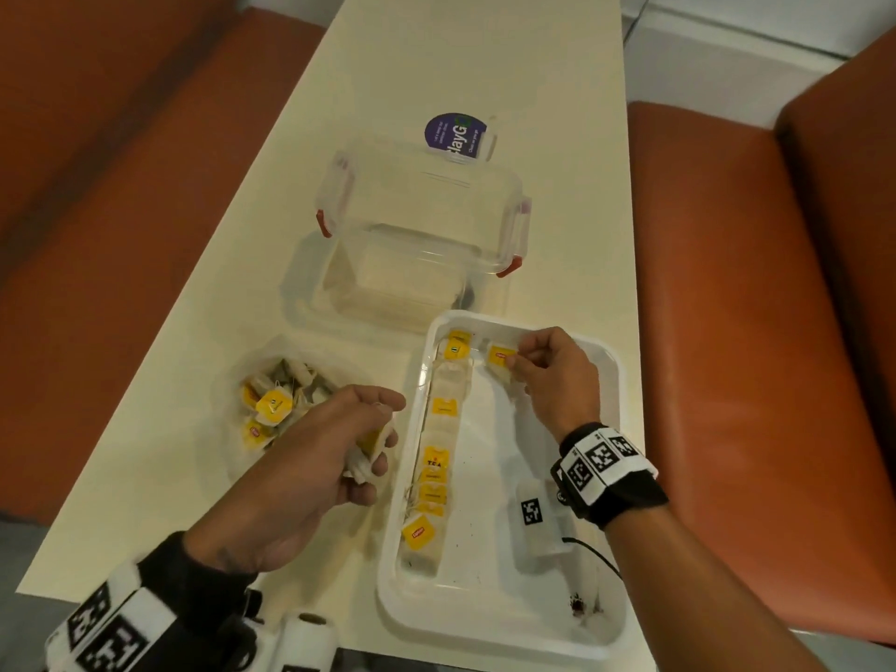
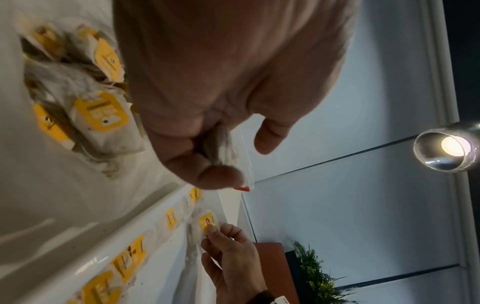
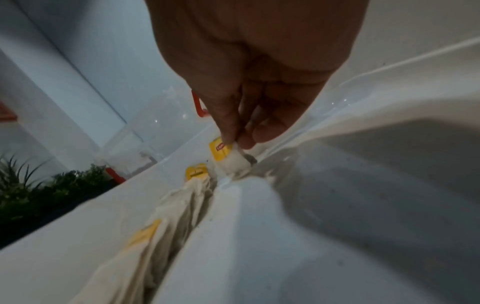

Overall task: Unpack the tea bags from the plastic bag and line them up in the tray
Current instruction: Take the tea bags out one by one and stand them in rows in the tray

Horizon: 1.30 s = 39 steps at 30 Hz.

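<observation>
Hands [image 1: 557,375] [image 1: 334,443] pinch tea bags [image 1: 502,361] near tray rim [image 1: 485,318].

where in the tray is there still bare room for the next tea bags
Free: the tray floor between the row of tea bags along its left wall and the right wall, below the right hand, which pinches a tea bag. Crowded: that left row.

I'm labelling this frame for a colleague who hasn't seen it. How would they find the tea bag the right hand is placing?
Find the white tray. At its far end, the right hand pinches a tea bag. It alone sits beside the left-wall row.
</observation>
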### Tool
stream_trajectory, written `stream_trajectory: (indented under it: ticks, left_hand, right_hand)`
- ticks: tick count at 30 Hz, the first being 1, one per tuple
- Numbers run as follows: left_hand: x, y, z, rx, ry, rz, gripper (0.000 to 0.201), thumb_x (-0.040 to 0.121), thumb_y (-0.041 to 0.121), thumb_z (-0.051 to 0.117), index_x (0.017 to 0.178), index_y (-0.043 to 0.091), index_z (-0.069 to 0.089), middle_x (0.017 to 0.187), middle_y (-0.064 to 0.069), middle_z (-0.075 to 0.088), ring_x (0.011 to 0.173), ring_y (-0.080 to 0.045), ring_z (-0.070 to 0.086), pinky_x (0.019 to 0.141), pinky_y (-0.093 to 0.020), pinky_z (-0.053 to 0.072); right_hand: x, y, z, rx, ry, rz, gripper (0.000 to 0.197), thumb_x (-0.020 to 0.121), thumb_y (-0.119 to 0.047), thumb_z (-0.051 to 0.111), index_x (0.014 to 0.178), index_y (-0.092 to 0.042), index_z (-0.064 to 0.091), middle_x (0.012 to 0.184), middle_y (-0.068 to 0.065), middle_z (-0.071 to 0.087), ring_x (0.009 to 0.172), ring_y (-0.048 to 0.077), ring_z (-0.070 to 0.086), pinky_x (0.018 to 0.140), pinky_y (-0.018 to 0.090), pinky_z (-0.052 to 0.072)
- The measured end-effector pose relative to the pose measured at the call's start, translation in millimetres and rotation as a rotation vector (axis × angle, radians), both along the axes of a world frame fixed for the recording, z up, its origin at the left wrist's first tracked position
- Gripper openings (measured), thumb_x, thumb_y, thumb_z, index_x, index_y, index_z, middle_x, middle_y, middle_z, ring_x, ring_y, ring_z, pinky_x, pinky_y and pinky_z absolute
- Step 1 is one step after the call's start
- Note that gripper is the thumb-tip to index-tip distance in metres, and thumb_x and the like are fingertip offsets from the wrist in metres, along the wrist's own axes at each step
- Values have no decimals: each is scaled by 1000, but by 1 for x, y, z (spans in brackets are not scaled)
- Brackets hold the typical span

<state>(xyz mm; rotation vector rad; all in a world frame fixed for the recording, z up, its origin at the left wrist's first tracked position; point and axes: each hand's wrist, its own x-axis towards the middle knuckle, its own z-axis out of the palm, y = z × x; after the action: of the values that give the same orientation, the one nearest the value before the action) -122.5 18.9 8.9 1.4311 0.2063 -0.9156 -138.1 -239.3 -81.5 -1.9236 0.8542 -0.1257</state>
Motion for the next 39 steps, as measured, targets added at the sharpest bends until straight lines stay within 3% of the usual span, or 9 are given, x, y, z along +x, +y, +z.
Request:
stream_trajectory:
  ticks: [4, 6, 8, 15, 21, 24, 27, 39]
  left_hand:
    - [0, 6, -6, 21, -35, -10, 41, 92, -5, 46, 104, 23, 73, 87, -7, 63, 73, -16, 58, 65, -34, 51]
    - [-1, 7, -8, 31, -42, -26, 48, 90, -9, 46, 104, 27, 74, 85, -10, 60, 73, -15, 60, 67, -32, 53]
    - [-2, 8, -9, 31, -43, -35, 48, 90, -11, 45, 108, 25, 72, 84, -12, 56, 72, -14, 61, 66, -29, 53]
    - [-5, 5, -7, 8, -59, -40, 41, 94, -9, 50, 115, 23, 65, 89, -6, 73, 83, -19, 72, 62, -27, 56]
    - [-6, 6, -7, -36, -31, 22, 33, 92, -5, 58, 115, 18, 62, 96, -12, 76, 93, -26, 74, 63, -31, 60]
    - [-5, 7, -8, -52, -24, 52, 33, 89, -3, 61, 115, 17, 63, 92, -9, 76, 83, -19, 74, 62, -30, 60]
    - [-4, 7, -9, -70, -24, 67, 33, 87, -3, 63, 113, 17, 63, 84, 0, 75, 69, -9, 68, 64, -30, 58]
    - [-2, 2, -12, -97, -91, 81, 33, 87, -1, 65, 114, 18, 61, 87, -2, 76, 74, -12, 71, 63, -25, 57]
  right_hand:
    - [2, 6, 1, 12, -36, 12, 30, 83, -21, 79, 71, -27, 53, 75, -2, 70, 76, 25, 69, 75, 49, 58]
    - [3, 7, 1, 38, -51, 36, 36, 83, -17, 79, 66, -28, 50, 80, 5, 72, 79, 31, 69, 74, 51, 56]
    - [5, 7, -1, 9, -40, 23, 36, 84, -16, 78, 65, -27, 49, 80, 6, 73, 76, 28, 70, 74, 52, 58]
    - [10, 13, -9, -161, -17, -20, 31, 86, -21, 72, 68, -25, 47, 72, -4, 68, 73, 27, 68, 74, 48, 57]
    - [12, 12, -11, -189, 7, -28, 29, 87, -17, 67, 67, -26, 48, 72, -7, 67, 73, 26, 68, 76, 46, 57]
    - [13, 10, -12, -148, -11, -45, 29, 85, -16, 68, 67, -31, 50, 71, -9, 68, 73, 25, 69, 76, 47, 58]
    - [13, 10, -11, -128, -31, -46, 27, 85, -17, 69, 69, -27, 50, 75, -7, 70, 75, 25, 70, 77, 46, 58]
    - [1, 15, -2, -64, -95, -68, 28, 86, -19, 73, 68, -23, 52, 80, -4, 72, 80, 21, 71, 79, 49, 59]
